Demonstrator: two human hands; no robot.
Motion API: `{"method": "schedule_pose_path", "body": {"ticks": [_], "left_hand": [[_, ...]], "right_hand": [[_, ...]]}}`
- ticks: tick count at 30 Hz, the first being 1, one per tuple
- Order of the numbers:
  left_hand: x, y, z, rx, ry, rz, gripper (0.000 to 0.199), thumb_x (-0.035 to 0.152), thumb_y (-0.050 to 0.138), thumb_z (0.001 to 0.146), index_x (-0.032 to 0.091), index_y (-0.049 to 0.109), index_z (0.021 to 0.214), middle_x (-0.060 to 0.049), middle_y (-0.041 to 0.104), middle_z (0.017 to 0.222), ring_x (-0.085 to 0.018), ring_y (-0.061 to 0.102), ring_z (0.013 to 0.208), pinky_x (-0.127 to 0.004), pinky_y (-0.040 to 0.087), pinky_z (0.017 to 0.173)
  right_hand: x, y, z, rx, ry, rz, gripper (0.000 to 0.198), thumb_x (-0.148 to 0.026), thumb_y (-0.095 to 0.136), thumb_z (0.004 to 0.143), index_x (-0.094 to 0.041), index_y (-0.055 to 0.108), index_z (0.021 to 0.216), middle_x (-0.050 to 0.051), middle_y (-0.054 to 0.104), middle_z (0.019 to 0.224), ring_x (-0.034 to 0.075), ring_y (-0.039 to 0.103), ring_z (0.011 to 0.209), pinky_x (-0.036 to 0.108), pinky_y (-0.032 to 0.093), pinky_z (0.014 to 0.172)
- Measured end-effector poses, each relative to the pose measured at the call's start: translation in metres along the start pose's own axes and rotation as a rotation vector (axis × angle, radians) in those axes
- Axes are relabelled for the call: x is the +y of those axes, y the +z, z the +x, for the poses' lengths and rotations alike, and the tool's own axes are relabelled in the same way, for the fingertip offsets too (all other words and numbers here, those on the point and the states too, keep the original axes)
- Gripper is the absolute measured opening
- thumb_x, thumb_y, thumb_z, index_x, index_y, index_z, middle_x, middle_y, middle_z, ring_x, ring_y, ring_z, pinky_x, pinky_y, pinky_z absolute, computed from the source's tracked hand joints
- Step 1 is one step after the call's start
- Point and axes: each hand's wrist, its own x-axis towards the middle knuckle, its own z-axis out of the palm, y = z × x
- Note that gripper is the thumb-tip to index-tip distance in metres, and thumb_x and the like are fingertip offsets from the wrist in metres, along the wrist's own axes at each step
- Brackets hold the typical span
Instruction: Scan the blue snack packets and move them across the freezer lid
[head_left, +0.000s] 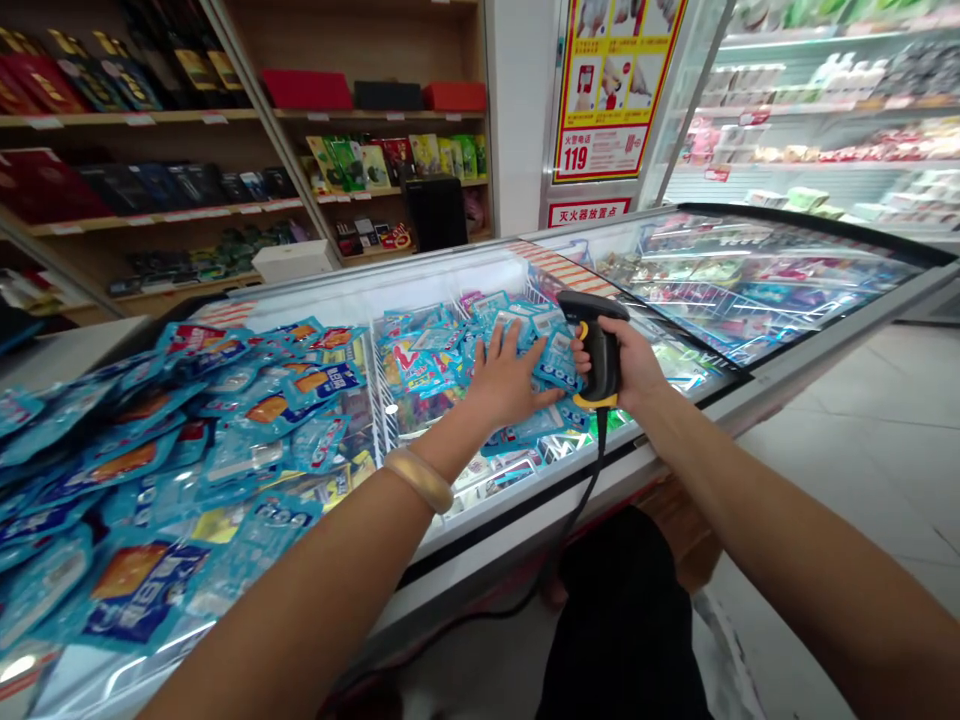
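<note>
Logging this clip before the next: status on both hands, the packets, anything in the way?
Left hand open, spread over blue packets. Right hand gripping scanner. Scanner cable crossing display case's near edge, clear of left hand.

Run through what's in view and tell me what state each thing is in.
Left hand: open, spread over packets
Right hand: closed around scanner
Scanner: upright, corded
Packets: heaped, overlapping
Bracelet: worn
Glass-topped case: lit inside
Wooden shelves: stocked
</note>
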Motion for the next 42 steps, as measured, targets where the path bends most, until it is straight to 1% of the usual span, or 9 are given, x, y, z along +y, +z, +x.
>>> {"method": "schedule_pose_path", "body": {"ticks": [7,13,20,23,26,29,32,36,42], "left_hand": [[-0.003,-0.002,0.016,-0.016,-0.030,0.012,0.088,0.065,0.058,0.081,0.030,0.026,0.155,-0.012,0.005,0.166,-0.040,0.000,0.151,-0.063,0.010,0.118],[-0.008,-0.007,0.005,0.057,-0.033,-0.059,0.087,0.065,0.059,0.082,0.026,0.031,0.153,-0.014,0.009,0.166,-0.039,0.003,0.152,-0.060,0.011,0.120],[-0.051,-0.039,-0.040,0.188,-0.081,-0.109,0.079,0.053,0.066,0.082,0.021,0.038,0.149,-0.017,0.027,0.160,-0.033,0.023,0.149,-0.048,0.024,0.119],[-0.083,-0.057,-0.073,0.264,-0.102,-0.125,0.070,0.049,0.066,0.082,0.020,0.047,0.143,-0.016,0.043,0.151,-0.029,0.036,0.142,-0.043,0.031,0.116],[-0.113,-0.072,-0.110,0.314,-0.155,-0.159,0.056,0.046,0.065,0.081,0.018,0.060,0.129,-0.013,0.061,0.134,-0.027,0.055,0.124,-0.041,0.042,0.107],[-0.134,-0.085,-0.144,0.257,-0.269,-0.215,0.046,0.046,0.065,0.078,0.019,0.069,0.115,-0.010,0.072,0.109,-0.022,0.068,0.091,-0.033,0.052,0.083],[-0.145,-0.094,-0.168,0.069,-0.301,-0.183,0.035,0.045,0.070,0.070,0.023,0.075,0.098,-0.004,0.073,0.082,-0.019,0.065,0.068,-0.028,0.048,0.066],[-0.147,-0.097,-0.182,-0.140,-0.236,-0.098,0.031,0.041,0.077,0.059,0.025,0.077,0.085,-0.003,0.071,0.076,-0.021,0.062,0.067,-0.028,0.042,0.062],[-0.147,-0.084,-0.184,-0.184,-0.195,-0.089,0.009,0.032,0.071,0.067,0.025,0.075,0.071,-0.005,0.073,0.082,-0.024,0.064,0.078,-0.030,0.042,0.069]], "right_hand": [[-0.005,0.005,0.013,0.027,0.009,-0.012,0.018,-0.032,0.050,0.087,-0.015,0.055,0.083,0.002,0.054,0.060,0.009,0.049,0.046,0.016,0.043,0.041],[-0.007,0.005,0.010,0.033,-0.029,-0.041,0.018,-0.032,0.052,0.086,-0.016,0.056,0.082,0.002,0.055,0.060,0.009,0.048,0.046,0.016,0.043,0.041],[-0.008,0.019,-0.002,0.000,-0.043,-0.054,0.016,-0.032,0.053,0.084,-0.016,0.056,0.083,0.002,0.055,0.062,0.009,0.047,0.048,0.016,0.044,0.041],[0.004,0.036,-0.006,-0.043,-0.040,-0.082,0.016,-0.032,0.056,0.083,-0.016,0.058,0.084,0.003,0.056,0.063,0.010,0.048,0.049,0.018,0.045,0.041],[0.028,0.059,-0.010,-0.112,0.002,-0.113,0.017,-0.032,0.058,0.082,-0.016,0.059,0.084,0.003,0.056,0.064,0.010,0.049,0.050,0.018,0.044,0.042],[0.059,0.085,-0.015,-0.202,0.088,-0.167,0.017,-0.032,0.059,0.081,-0.015,0.059,0.083,0.003,0.058,0.064,0.010,0.050,0.050,0.019,0.044,0.043],[0.089,0.108,-0.019,-0.266,0.188,-0.218,0.017,-0.032,0.060,0.081,-0.016,0.059,0.082,0.003,0.058,0.063,0.011,0.050,0.050,0.019,0.044,0.043],[0.117,0.123,-0.024,-0.326,0.312,-0.267,0.016,-0.031,0.056,0.083,-0.016,0.059,0.083,0.003,0.059,0.062,0.011,0.050,0.049,0.019,0.043,0.042],[0.128,0.118,-0.024,-0.370,0.366,-0.288,0.017,-0.033,0.059,0.081,-0.016,0.058,0.080,0.003,0.059,0.065,0.010,0.049,0.050,0.019,0.043,0.043]]}}
